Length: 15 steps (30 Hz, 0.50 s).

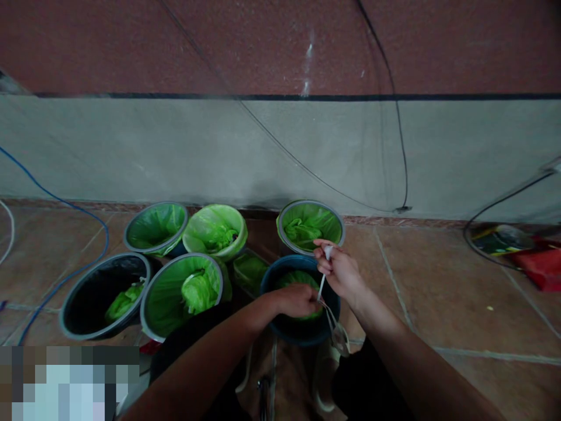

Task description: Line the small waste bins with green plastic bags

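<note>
Both my hands are over a dark blue bin (294,336) that has a green plastic bag (298,279) inside. A thin white strip (322,286) runs between the hands. My right hand (339,269) pinches its upper end above the bin's right rim. Lower down, my left hand (298,300) is closed on the strip at the fingertips, over the bin's opening. From there pale loops (336,333) hang over the rim by my right shoe; I cannot make out what they are.
Several more bins hold green bags: a grey-rimmed one (281,231) behind, a pale green one (186,242), a grey-rimmed one (221,286) and a black one (65,313) to the left. A blue cable (105,225) crosses the tiled floor. A red object (541,263) lies far right.
</note>
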Tool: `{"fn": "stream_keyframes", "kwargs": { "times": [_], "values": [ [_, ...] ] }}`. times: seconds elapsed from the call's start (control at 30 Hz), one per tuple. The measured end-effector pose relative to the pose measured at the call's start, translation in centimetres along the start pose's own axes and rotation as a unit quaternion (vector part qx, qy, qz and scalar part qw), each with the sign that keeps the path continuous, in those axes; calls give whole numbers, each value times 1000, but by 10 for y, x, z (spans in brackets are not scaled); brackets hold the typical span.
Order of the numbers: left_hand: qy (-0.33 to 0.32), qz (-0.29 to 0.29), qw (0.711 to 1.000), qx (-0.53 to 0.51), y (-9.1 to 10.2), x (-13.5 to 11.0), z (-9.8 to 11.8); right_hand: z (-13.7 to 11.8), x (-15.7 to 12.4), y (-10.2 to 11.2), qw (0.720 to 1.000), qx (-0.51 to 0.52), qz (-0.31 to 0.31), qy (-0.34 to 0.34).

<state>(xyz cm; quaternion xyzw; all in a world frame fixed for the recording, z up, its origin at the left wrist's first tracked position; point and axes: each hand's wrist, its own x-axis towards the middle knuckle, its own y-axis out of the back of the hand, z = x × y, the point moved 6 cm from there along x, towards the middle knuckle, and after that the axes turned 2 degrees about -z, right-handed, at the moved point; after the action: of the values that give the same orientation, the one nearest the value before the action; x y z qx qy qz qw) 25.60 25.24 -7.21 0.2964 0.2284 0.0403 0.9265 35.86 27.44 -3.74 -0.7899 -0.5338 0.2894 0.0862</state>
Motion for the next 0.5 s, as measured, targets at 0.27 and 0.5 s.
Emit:
{"fn": "stream_keyframes", "kwargs": {
  "times": [0.27, 0.5],
  "values": [
    [87, 95, 973, -192, 9, 8, -36, 37, 8, 42, 934, -356, 12, -20],
    [160, 159, 909, -352, 18, 1, -48, 52, -4, 24, 787, -596, -158, 28]
  ]
}}
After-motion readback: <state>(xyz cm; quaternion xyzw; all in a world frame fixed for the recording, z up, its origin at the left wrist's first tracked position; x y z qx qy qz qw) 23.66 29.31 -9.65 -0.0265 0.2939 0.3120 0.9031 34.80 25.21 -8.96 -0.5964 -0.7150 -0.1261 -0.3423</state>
